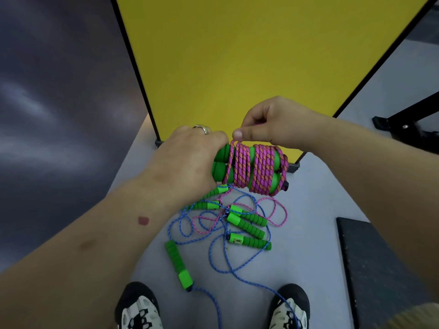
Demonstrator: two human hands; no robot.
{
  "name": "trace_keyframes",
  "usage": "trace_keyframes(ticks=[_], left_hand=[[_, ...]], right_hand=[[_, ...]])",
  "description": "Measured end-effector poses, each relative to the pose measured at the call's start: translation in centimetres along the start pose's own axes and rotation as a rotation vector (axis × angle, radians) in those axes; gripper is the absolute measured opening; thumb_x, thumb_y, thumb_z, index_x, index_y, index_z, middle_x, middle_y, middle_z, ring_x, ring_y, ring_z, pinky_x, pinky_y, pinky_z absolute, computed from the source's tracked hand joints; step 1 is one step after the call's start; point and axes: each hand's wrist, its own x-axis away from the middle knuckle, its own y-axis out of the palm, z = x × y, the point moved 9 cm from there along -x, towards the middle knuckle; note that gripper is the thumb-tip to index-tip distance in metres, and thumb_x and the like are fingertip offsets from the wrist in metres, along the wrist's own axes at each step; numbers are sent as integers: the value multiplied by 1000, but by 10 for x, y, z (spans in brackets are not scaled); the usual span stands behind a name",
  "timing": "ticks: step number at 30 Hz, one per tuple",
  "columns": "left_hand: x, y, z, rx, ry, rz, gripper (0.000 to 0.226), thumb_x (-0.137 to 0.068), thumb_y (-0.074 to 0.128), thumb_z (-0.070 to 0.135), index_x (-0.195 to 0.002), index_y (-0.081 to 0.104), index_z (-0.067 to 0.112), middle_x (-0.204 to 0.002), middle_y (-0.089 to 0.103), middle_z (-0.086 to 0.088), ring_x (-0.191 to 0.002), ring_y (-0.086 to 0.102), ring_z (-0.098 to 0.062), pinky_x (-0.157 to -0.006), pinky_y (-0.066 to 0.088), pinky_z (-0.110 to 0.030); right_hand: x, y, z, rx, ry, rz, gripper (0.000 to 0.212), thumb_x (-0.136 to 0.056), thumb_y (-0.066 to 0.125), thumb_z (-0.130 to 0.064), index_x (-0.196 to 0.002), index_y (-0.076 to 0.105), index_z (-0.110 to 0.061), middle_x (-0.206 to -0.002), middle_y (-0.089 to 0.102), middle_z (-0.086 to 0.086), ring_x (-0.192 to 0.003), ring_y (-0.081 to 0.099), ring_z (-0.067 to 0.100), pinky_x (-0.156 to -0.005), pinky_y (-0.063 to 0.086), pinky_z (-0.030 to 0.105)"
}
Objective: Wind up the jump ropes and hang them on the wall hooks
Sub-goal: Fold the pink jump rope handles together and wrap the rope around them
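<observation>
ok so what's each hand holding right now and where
The left hand grips the green handles of the pink rope bundle at their left end. The right hand pinches the rope's loose strand above the coils.

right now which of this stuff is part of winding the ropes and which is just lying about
Part of the job:
- pink rope wound round green handles, held by left hand, right hand pinching the cord
- loose blue ropes and pink rope on the floor

Just lying about:
- yellow panel
- dark mat
- black stand foot

Yellow panel [225, 55], dark mat [380, 269], black stand [408, 124], patterned shoes [140, 309]
</observation>
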Motion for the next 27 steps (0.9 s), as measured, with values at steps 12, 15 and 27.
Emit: trace_keyframes(ticks=[12, 15, 27], left_hand=[[3, 10, -16, 219, -178, -160, 59, -70, 77, 19, -119, 47, 30, -100, 49, 5, -98, 46, -20, -66, 37, -33], [4, 11, -14, 255, -164, -150, 53, -71, 77, 23, -117, 54, 33, -99, 50, 5, -97, 51, -20, -72, 47, -37], [7, -13, -28, 92, -349, -2, 61, -66, 86, 46, -105, 43, 28, -83, 52, -1, -80, 58, -32, -63, 48, -37]], right_hand=[[21, 57, 64, -622, 380, 0, 42, -101, 31, 11, -65, 37, -10, -33, 39, -5, -26, 36, 5, -30, 29, 15], [41, 67, 73, -720, 382, 27, 38, -104, 31, 4, -73, 46, -12, -45, 57, -10, -44, 56, 3, -46, 47, 16], [49, 95, 3, 98, 30, 26, 29, -106, 41, -33, -97, 62, -15, -76, 59, 1, -70, 55, 19, -58, 40, 32]])
